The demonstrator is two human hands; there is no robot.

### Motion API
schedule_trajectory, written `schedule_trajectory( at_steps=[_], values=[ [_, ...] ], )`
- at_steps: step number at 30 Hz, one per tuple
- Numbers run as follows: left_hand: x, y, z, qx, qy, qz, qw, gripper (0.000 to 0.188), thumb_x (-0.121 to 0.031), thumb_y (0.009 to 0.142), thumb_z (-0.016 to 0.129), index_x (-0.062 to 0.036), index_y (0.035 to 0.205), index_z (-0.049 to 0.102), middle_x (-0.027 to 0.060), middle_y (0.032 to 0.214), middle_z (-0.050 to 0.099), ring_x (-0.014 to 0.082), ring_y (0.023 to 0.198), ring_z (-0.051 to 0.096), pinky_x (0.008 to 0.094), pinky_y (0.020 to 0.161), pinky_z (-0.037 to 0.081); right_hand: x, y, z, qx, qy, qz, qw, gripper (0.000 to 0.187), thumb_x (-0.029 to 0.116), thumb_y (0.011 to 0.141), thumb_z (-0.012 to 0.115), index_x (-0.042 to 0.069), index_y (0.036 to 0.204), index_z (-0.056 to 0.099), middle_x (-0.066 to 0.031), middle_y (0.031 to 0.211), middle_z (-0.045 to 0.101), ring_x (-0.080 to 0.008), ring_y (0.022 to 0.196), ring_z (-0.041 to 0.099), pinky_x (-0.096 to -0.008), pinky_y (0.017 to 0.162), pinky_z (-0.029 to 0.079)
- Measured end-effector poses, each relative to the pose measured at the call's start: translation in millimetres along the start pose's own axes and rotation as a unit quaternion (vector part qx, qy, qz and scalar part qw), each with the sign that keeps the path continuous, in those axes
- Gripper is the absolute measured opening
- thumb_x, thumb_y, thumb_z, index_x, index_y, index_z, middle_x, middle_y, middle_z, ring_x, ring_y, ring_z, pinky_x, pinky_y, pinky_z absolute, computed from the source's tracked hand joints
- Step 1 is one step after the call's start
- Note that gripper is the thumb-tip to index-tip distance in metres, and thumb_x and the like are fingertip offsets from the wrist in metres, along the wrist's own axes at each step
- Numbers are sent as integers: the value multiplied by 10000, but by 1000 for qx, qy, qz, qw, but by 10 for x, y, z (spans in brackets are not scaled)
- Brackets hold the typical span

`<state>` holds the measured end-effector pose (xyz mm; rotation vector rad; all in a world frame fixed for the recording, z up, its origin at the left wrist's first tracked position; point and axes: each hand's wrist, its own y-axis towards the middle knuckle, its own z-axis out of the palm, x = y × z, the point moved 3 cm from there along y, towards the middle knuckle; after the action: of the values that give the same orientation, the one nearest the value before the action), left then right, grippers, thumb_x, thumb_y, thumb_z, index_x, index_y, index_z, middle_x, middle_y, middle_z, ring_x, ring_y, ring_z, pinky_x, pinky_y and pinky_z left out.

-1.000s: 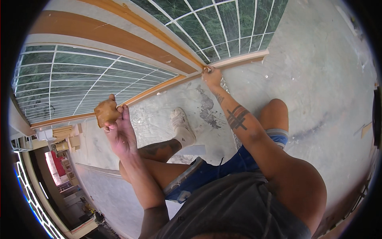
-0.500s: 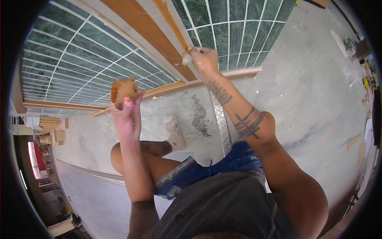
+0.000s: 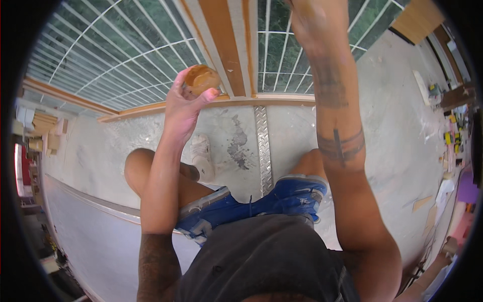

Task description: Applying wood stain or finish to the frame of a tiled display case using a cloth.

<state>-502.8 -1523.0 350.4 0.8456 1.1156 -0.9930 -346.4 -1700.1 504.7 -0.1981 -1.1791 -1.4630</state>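
Note:
My left hand point(image 3: 186, 103) grips a small round cup point(image 3: 203, 79) whose inside is coated orange-brown, thumb at its near side. It is raised in front of a wooden frame with orange-brown stained strips point(image 3: 224, 48), beside white wire mesh point(image 3: 136, 55) over dark green glass-like panels. My right hand point(image 3: 319, 22) reaches up to the top edge, over the right-hand mesh panel point(image 3: 282, 60). It is blurred and its fingers are cut off, so what they hold does not show.
A metal tread-plate strip point(image 3: 263, 151) runs along the dusty grey floor point(image 3: 236, 118) between my legs. My shoe point(image 3: 201, 156) rests at its left. A pale flat panel point(image 3: 95, 231) lies at lower left. Wood pieces and tools line both sides.
My right hand has moved up and right, away from the stained strip where it held a pale, wad-like thing. My left hand has shifted right and up with the cup. The view has turned.

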Motion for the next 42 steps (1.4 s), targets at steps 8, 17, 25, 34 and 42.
schedule_trajectory(
  at_steps=[8,17,25,34,42],
  values=[
    [-10,-62,324,87,127,-60,986,725,13,704,872,-43,1327,504,89,1241,623,177,1142,619,327,1000,516,-264,-1157,-470,155,-382,24,911,144,30,923,658,-11,1055,699,-102,901,681,-214,803,674,-304,719,526],
    [137,-64,369,112,242,-28,963,700,15,670,887,-60,1281,555,59,1198,640,178,1144,624,325,1011,510,-296,-1337,-394,362,-588,7,723,273,-58,792,668,16,1054,681,-114,1051,661,-331,882,670,-373,756,549],
    [111,-109,352,100,308,1,946,633,-28,670,896,-96,1228,606,47,1120,670,173,1013,637,326,913,508,-367,-1403,-306,424,-637,-33,642,201,-16,818,617,16,1007,676,-125,970,617,-315,824,686,-420,715,549],
    [125,-113,363,96,327,-4,940,619,-17,669,887,-91,1216,606,63,1075,690,185,980,644,332,893,510,-442,-1438,-315,433,-649,-16,625,211,-15,823,605,12,1022,670,-138,982,610,-333,818,682,-432,719,546],
    [203,-80,281,81,275,19,958,640,0,670,881,-74,1232,583,63,1101,671,178,1018,648,330,916,522,-558,-1449,-603,293,-460,80,834,199,7,892,653,19,1083,707,-122,1020,672,-260,880,681,-319,784,531]
  ],
)
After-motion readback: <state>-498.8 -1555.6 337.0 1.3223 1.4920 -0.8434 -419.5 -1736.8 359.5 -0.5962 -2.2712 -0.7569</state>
